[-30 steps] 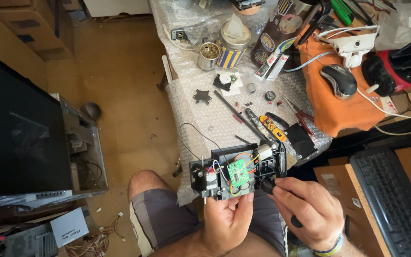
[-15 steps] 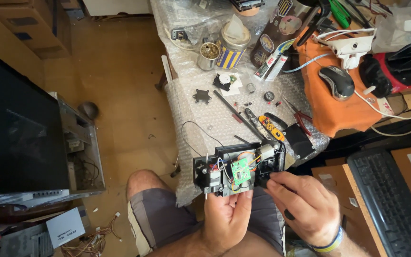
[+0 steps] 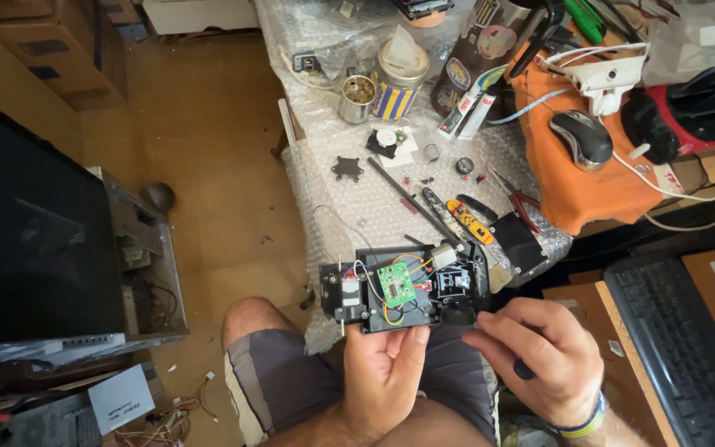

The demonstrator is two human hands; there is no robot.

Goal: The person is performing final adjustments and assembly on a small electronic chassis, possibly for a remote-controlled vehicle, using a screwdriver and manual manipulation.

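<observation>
— Where's the housing (image 3: 407,290)?
— Above my lap, at the table's (image 3: 333,199) edge. My left hand (image 3: 382,372) grips its near edge.
— Right hand (image 3: 539,356)?
— Curled round a dark tool at the corner.
— Fragile?
— Light, I'd say; stiff shell, delicate green board (image 3: 396,284) and wires. Hold the rim.

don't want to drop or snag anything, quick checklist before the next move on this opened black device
1. Left hand supports the opened black device from below: ok.
2. Green circuit board faces up, uncovered: ok.
3. Coloured wires clear of the fingers: cannot tell, too small.
4. Right hand at the device's right end, a dark object in its fingers: cannot tell what it is.
5. Device fully over the bubble-wrapped table: not ok, it is held at the edge above the lap.
</observation>
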